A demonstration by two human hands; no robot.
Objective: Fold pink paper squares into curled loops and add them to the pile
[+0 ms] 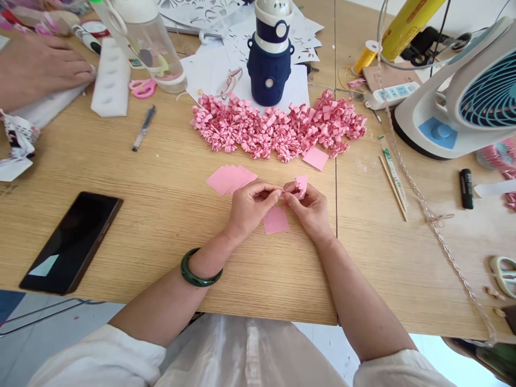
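Both hands meet over the middle of the table, working on one pink paper piece (301, 184) with a fringed edge. My right hand (311, 208) pinches this paper, which stands up above its fingers. The fingertips of my left hand (250, 204) are closed at the paper's left end; the exact bit between them is too small to make out. Below the hands lies a flat pink paper square (276, 220). A fanned stack of pink paper (229, 179) rests just beyond my left hand. Farther back spreads a long heap of curled pink paper pieces (274, 129), with another pink square (315, 158) at its front edge.
A dark blue bottle (269, 70) stands behind the heap. On the left are a phone (72, 242), a pen (144, 128), pink scissors (142, 88), a clear bottle (155, 48) and another person's hand (44, 70). A fan (455, 102) and wooden sticks (394, 188) are right.
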